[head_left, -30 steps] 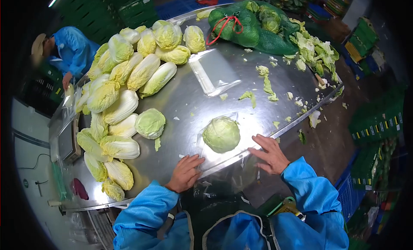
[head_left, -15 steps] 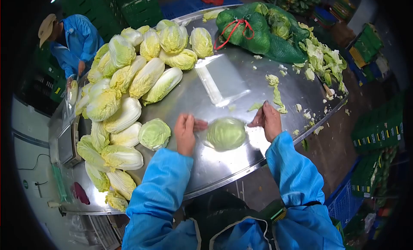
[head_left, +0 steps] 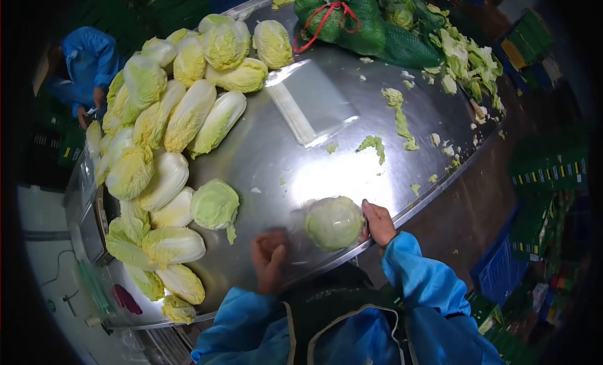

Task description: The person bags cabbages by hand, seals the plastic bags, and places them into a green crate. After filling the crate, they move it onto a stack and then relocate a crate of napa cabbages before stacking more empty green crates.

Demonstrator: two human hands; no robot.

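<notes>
A round pale green cabbage [head_left: 334, 222] with a glossy, film-like shine sits near the front edge of the steel table [head_left: 264, 148]. Against its right side is my right hand [head_left: 379, 224], thumb up and fingers curled at the edge; whether they grip the cabbage or film around it is hard to see. To the left, apart from the cabbage, my left hand [head_left: 269, 258] is blurred, its thumb away from the fingers and nothing visible in it. Another round cabbage [head_left: 215, 204] rests farther left. A stack of clear plastic bags [head_left: 317, 101] lies flat beyond both hands.
Several napa cabbages [head_left: 190, 117] are piled along the left. At the back stands a green mesh sack [head_left: 352, 26] with a red tie. Loose leaves [head_left: 468, 60] and scraps cover the right end. A co-worker in a blue sleeve [head_left: 91, 51] is at far left.
The cabbage and both hands have come nearer to the table's front edge. My left hand has drawn away from the cabbage; my right hand now touches its side. The view has shifted.
</notes>
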